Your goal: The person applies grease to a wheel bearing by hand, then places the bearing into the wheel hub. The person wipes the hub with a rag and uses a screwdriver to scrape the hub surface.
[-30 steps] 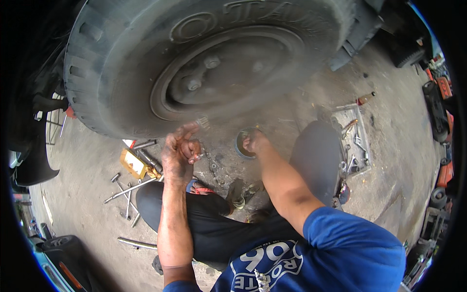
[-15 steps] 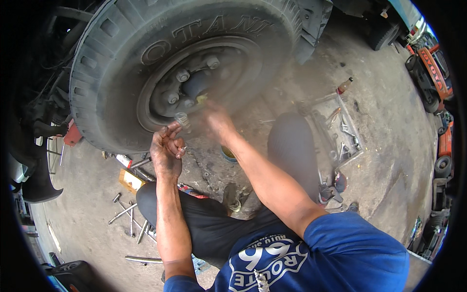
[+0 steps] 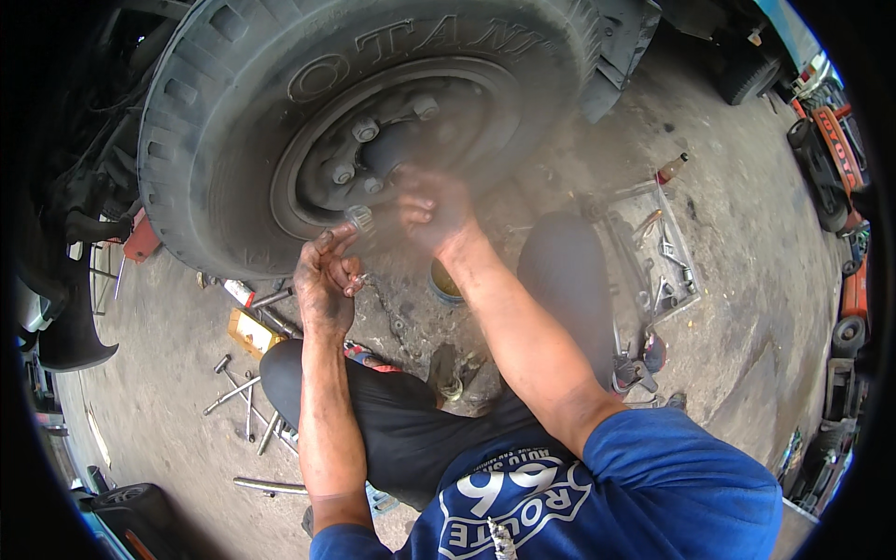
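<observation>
My left hand [image 3: 327, 285], dark with grease, is raised just below the wheel rim. At its fingertips it holds a small ribbed metal ring [image 3: 359, 219], which looks like a roller bearing. A small shiny bit [image 3: 362, 280] shows by its lower fingers; its kind is unclear. My right hand [image 3: 435, 207] hovers right of the ring, its fingers curled in, slightly blurred; what they hold, if anything, is hidden. Behind both hands stands a big tyre [image 3: 224, 177] on a wheel with several nuts [image 3: 365, 129] around a dark hub [image 3: 390, 147].
A round tin [image 3: 445, 282] stands on the floor below my right hand. On the right lies a metal tray [image 3: 693, 271] with tools, a bottle [image 3: 672, 168] at its far corner. Several wrenches and bars [image 3: 233, 397] and a yellow box [image 3: 250, 333] lie left of my knee.
My right hand has drawn back from the hub and its fingers have curled; the yellow bit at its fingertips no longer shows. My left hand keeps the ring, held nearly still.
</observation>
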`<state>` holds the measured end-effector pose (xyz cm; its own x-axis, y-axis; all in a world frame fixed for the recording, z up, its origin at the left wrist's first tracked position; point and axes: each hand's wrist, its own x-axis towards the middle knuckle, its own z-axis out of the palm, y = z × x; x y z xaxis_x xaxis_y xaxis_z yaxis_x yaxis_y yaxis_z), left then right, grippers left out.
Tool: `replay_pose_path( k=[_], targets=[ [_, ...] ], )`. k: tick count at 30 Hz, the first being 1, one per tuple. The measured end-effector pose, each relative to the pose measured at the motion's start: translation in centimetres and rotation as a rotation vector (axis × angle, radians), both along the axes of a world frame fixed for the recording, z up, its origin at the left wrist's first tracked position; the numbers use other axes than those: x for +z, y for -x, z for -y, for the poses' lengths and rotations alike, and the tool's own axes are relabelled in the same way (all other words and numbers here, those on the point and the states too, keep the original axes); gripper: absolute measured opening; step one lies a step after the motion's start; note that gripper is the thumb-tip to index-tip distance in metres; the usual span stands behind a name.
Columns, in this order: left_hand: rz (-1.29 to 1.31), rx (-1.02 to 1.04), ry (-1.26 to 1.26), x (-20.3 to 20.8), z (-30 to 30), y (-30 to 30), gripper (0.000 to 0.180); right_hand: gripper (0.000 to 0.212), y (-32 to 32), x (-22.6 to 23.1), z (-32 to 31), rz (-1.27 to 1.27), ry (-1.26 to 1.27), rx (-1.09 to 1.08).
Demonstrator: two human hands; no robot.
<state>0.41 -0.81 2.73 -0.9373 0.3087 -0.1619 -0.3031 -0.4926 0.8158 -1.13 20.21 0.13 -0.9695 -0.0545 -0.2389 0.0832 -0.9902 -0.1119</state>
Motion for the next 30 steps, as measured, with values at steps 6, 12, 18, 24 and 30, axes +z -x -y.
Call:
replay_pose_path(
  k=[6,12,18,24,30],
  targets=[
    [-0.007,-0.014,0.013,-0.2,0.0,-0.1,0.041,0.025,-0.5,0.2,-1.1,0.000,0.238,-0.180],
    [0.003,0.022,0.005,-0.1,0.3,-0.4,0.040,0.042,-2.7,0.0,-1.5,0.140,-0.306,-0.093],
    [0.014,-0.004,0.013,0.1,-0.4,-0.3,0.040,0.061,-1.9,0.3,-1.7,0.073,-1.733,-0.125],
    [0.017,-0.029,0.023,0.1,-0.5,-0.8,0.040,0.081,-0.5,-1.2,-1.3,0.028,-2.371,0.303],
    [-0.008,-0.033,0.040,0.2,0.1,-0.9,0.041,0.080,1.1,-2.0,1.5,0.021,-2.472,0.369]
  ],
)
